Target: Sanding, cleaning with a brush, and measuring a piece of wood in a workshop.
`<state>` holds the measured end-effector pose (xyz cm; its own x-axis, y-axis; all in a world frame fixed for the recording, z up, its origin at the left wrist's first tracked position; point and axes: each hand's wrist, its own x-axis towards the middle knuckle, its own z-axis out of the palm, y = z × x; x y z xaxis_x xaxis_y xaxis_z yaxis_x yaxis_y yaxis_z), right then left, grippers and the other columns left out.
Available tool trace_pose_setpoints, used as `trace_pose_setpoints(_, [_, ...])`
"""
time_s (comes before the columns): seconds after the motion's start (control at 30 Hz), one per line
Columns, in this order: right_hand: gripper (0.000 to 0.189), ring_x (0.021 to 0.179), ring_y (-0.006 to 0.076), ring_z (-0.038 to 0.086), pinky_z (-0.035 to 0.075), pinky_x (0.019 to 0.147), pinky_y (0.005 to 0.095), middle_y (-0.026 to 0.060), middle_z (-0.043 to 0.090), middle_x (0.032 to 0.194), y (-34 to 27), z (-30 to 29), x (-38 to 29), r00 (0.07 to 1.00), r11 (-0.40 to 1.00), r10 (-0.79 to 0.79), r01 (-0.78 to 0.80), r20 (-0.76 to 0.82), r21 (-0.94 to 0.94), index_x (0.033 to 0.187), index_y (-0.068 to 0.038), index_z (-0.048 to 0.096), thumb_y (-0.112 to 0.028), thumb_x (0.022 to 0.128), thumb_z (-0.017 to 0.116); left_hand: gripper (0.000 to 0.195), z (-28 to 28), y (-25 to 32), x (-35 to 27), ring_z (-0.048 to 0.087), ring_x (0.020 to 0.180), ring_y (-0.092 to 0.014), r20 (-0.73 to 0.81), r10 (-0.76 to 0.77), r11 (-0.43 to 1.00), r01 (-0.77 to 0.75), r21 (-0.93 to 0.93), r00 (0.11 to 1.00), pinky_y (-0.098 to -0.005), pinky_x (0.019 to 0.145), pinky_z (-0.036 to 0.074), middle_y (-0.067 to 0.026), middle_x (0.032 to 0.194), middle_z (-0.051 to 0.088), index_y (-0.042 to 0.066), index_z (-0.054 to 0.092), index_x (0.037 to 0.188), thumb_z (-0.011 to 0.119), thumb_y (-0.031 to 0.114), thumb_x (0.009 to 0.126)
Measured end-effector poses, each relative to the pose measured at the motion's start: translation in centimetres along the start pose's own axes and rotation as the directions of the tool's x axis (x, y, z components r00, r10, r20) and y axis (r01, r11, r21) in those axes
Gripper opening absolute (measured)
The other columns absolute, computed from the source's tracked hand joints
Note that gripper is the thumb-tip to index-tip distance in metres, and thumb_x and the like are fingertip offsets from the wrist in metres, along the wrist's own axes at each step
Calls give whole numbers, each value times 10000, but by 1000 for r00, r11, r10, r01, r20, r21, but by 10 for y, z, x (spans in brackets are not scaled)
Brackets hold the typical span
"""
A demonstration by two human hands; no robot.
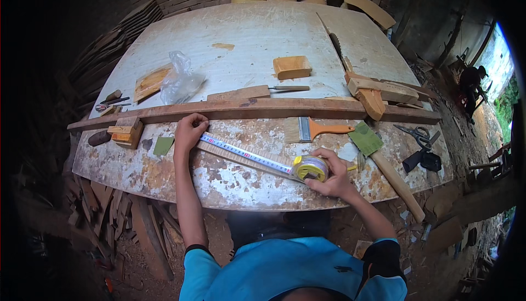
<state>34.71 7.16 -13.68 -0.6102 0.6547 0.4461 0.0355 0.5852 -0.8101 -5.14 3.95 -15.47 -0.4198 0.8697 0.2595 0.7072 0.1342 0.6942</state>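
A measuring tape's blade (246, 155) is drawn out along a ridged wooden strip (263, 151) lying at a slant on the worktable. My left hand (190, 133) is at the strip's left end, its fingers closed over the near part of the blade and hiding the tip. My right hand (333, 174) grips the clear-and-yellow tape measure case (310, 167) at the strip's right end. Behind both hands a long wooden beam (246, 109) runs across the table. A flat paintbrush (328, 129) with an orange handle lies between the beam and the tape case.
Right of my right hand are a wooden-handled hammer (396, 186), green sandpaper (365, 138), scissors (420, 137) and a black object (429, 160). Wooden blocks (127, 132) sit left. Beyond the beam are a handsaw (337, 50), a chisel (289, 88) and a plastic bag (181, 81).
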Motion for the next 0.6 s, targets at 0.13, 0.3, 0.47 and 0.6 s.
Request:
trace_pose_setpoints(0.13, [571,828,182,641,506,724,275,134,631,936,-1,-21,-12,992,992,129,-129,2,4,1132,-29,483,-137,635,743,141,6,0,2,575,611,-132,-16,-21,999,20,-28,1000,-270,589,443,-57,654,616,40,658,813,648,147,721])
trace_pose_setpoints(0.3, [559,794,181,639,500,697,274,117,630,911,-16,-66,-34,993,975,119,-121,-22,-186,1109,-21,494,-127,624,750,141,8,-3,7,533,597,-98,-47,26,999,-27,-22,999,-258,574,431,-46,628,590,17,651,805,657,134,725])
trace_pose_setpoints(0.47, [554,805,183,632,484,682,277,99,613,926,-25,-99,-68,974,899,222,-219,-38,-379,1110,-52,491,-115,620,741,128,5,-7,11,503,595,-75,-7,51,998,-51,-23,999,-235,566,413,-16,637,578,-2,641,818,643,106,750])
trace_pose_setpoints(0.6, [541,760,195,623,467,635,284,102,610,951,-35,-112,-85,950,817,305,-299,-70,-493,1104,-79,489,-122,624,735,146,7,-13,12,509,602,-73,19,-13,999,14,-46,1000,-233,571,416,-19,641,582,-5,641,828,647,121,754])
